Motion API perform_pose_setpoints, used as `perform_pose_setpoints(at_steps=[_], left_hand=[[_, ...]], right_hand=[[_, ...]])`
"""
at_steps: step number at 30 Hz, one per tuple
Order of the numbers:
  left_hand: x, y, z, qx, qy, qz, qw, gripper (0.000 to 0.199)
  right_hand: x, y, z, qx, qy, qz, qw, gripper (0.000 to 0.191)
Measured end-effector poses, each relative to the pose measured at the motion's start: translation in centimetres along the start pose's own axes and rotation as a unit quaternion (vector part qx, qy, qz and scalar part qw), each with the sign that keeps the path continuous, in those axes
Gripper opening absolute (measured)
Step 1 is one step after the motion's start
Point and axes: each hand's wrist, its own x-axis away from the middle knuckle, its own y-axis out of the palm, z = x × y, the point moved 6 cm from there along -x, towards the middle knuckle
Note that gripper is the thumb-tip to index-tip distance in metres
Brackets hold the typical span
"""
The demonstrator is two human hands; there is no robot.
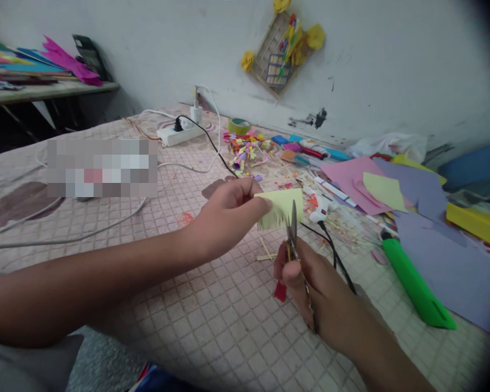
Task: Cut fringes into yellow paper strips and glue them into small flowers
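Over counter (179, 332), left hand (228, 215) pinches left end of yellow paper strip (281, 204); scissors (293, 224) at fringed lower edge, clamped in right hand (324, 280). Fringe-cutting, seemingly; clean snip calls for steady strip, shallow bite.

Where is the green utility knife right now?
In the head view, the green utility knife lies on the right side of the table, beside the purple paper.

A pale yellow paper strip (283, 202), its lower edge snipped into a fine fringe, is held up slightly right of center in the frame. The metal scissors (294, 228) point upward just below center-right, blades over the fringe, apparently slightly parted, though blur obscures this.
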Motion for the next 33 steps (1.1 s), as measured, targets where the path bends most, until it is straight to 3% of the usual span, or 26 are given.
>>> perform_pose_setpoints(at_steps=[13, 33], left_hand=[[0.14, 0.14, 0.25, -0.026, 0.002, -0.002, 1.000, 0.016], [0.11, 0.02, 0.28, -0.038, -0.008, 0.001, 0.999, 0.017]], right_hand=[[-0.03, 0.06, 0.06, -0.017, 0.003, -0.008, 1.000, 0.053], [-0.23, -0.19, 0.06, -0.012, -0.005, -0.002, 1.000, 0.027]])
